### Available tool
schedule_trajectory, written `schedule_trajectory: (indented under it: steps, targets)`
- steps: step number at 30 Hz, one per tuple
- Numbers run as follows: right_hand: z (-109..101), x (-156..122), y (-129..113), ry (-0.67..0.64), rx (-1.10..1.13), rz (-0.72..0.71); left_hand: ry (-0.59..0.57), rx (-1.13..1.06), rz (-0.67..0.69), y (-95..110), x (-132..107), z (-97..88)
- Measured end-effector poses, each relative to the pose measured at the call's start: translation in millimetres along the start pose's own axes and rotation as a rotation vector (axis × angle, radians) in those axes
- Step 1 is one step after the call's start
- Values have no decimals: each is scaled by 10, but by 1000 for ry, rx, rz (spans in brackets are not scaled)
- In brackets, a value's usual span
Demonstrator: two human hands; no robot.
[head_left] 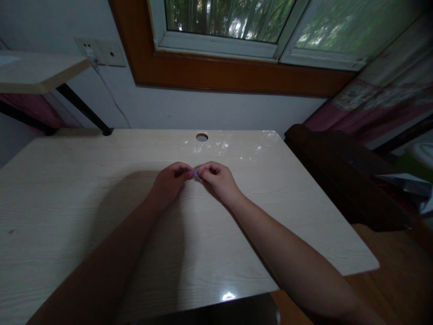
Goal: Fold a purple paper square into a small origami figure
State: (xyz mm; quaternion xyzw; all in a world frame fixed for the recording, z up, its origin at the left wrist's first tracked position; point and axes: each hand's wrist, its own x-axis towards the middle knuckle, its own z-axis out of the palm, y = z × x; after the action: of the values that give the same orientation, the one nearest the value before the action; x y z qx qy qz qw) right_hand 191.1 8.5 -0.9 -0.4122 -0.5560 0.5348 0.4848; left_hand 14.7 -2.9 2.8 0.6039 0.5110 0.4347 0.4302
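Both hands meet over the middle of the pale wood-grain desk [135,149], toward its back. A small bluish-purple object [196,174] sits between the fingertips; it is too small for me to tell its kind. My right hand [216,178] pinches it with thumb and forefinger. From the other side my left hand [172,180] is closed in a pinch, its fingertips touching the object's left end. Most of the object is hidden by the fingers.
A round cable hole [202,137] lies behind the hands. A raised shelf [43,74] on black legs stands at the left back. Beyond the desk are a window [223,22], wall sockets [101,52] with a cord, and dark furniture [331,176] at the right.
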Motion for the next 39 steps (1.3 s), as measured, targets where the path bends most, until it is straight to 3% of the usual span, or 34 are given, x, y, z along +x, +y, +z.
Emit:
schedule_trajectory:
  steps: [10,14,21,39]
  targets:
    - [11,9,17,-6,33,15,19,19,-3,34,-11,14]
    - [14,18,32,9,47,23,76,28,-19,52,-9,0]
    - [31,-21,8,-8,-133,30,116,63,-10,51,-17,-12]
    - [51,11,42,-16,111,140,127,69,13,39,-23,10]
